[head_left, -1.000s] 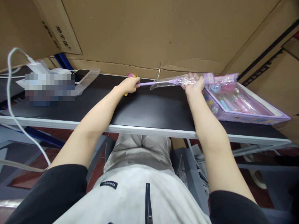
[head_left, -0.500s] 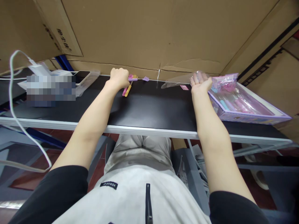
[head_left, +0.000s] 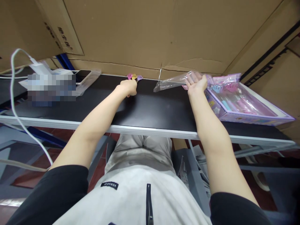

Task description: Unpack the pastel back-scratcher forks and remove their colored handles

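Head view: left hand (head_left: 128,87) is curled over the near ends of three claw-headed sticks; fingers hidden, can't tell if it grips. Purple stick (head_left: 140,77) is the rightmost, next to yellow stick (head_left: 134,76) and pink stick (head_left: 129,76), head just beyond the left hand, long axis pointing away, canted right. Right hand (head_left: 197,83), well apart, palm up, holds clear bag (head_left: 172,82), long axis sideways over the bench (head_left: 152,107), loose end toward left hand.

Three loose back scratchers (head_left: 134,76), one purple box (head_left: 253,118)
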The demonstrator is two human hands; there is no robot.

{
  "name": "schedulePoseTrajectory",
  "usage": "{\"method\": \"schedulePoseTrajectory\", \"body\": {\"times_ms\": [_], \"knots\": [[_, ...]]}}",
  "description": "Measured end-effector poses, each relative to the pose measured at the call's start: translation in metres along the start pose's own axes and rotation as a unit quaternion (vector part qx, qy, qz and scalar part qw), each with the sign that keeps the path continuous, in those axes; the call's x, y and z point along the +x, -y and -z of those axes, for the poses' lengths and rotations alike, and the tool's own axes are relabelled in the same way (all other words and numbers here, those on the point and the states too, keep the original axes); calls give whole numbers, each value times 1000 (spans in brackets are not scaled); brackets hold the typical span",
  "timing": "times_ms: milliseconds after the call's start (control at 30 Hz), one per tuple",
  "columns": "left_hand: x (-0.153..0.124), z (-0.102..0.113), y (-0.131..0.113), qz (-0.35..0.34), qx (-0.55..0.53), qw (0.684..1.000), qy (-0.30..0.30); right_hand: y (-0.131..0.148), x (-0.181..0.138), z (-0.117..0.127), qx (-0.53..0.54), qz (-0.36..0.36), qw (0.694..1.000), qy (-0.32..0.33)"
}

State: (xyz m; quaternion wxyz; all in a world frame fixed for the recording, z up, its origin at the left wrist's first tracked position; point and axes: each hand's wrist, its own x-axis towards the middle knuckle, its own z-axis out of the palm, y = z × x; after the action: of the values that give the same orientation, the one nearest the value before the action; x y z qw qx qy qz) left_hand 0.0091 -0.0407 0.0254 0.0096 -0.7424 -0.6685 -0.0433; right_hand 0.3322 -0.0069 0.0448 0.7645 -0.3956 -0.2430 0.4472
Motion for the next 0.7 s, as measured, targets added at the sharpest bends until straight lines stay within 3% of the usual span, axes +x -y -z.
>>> {"method": "schedulePoseTrajectory", "body": {"times_ms": [267,433,700], "knots": [[17,-15,15,-41,-18,999,8,-3,-5,-4,15,-33,999,6],[9,-11,1,-32,22,998,-46,-9,2,-2,-10,-16,1000,11],[-18,15,-29,46,49,997,41,-12,6,-1,-90,6,994,58]]}}
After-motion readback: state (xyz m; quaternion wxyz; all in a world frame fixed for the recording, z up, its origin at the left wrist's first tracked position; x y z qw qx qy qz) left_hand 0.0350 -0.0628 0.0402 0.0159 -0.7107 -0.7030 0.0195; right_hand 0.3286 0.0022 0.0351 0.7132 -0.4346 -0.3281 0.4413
